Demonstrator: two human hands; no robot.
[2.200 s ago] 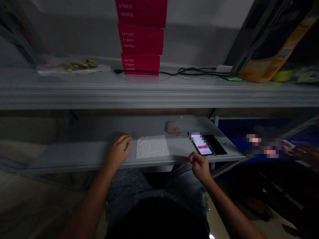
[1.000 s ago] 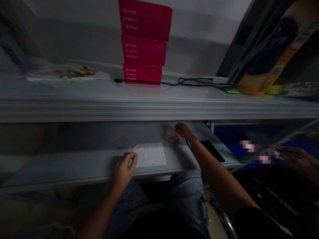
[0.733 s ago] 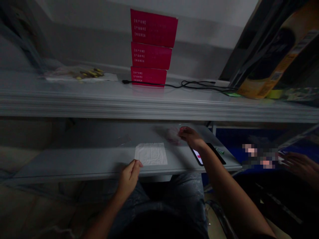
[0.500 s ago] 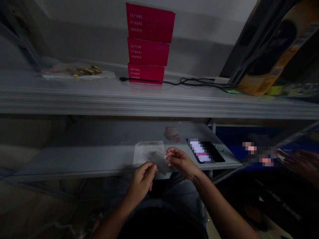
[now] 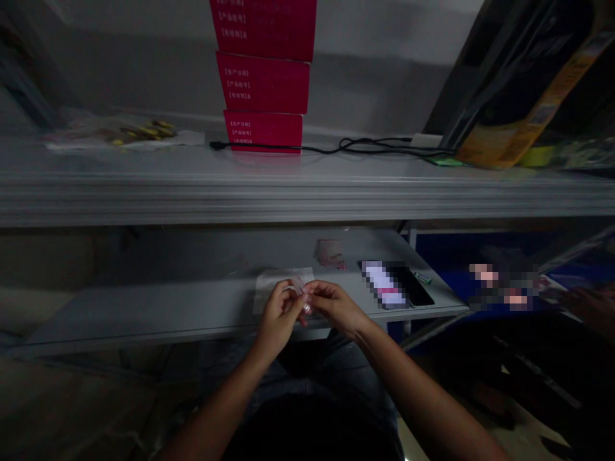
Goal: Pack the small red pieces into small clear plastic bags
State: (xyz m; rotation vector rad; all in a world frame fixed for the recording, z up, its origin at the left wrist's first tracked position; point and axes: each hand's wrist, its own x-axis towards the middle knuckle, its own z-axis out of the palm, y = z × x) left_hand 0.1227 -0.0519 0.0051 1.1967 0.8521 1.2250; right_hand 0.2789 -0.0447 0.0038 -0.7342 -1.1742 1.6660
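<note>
My left hand (image 5: pixel 278 315) and my right hand (image 5: pixel 334 306) meet in front of me over the lower shelf's front edge. Both pinch a small clear plastic bag (image 5: pixel 302 293) held between them. Just behind the hands a white cloth (image 5: pixel 269 282) lies flat on the lower shelf (image 5: pixel 144 307). Farther back on that shelf is a little pile of clear bags with red print (image 5: pixel 329 252).
A phone (image 5: pixel 391 285) with a lit screen lies right of my hands, a small green item (image 5: pixel 423 276) beside it. The upper shelf (image 5: pixel 288 192) carries stacked red boxes (image 5: pixel 262 77), a black cable (image 5: pixel 365 146), a bagged yellow item (image 5: pixel 139 131) and a black-and-yellow box (image 5: pixel 523 83). Another person's hand (image 5: pixel 583 304) shows at far right.
My right hand reached back to the pile of small bags, took one and brought it forward. My left hand left the cloth and joined it on the bag.
</note>
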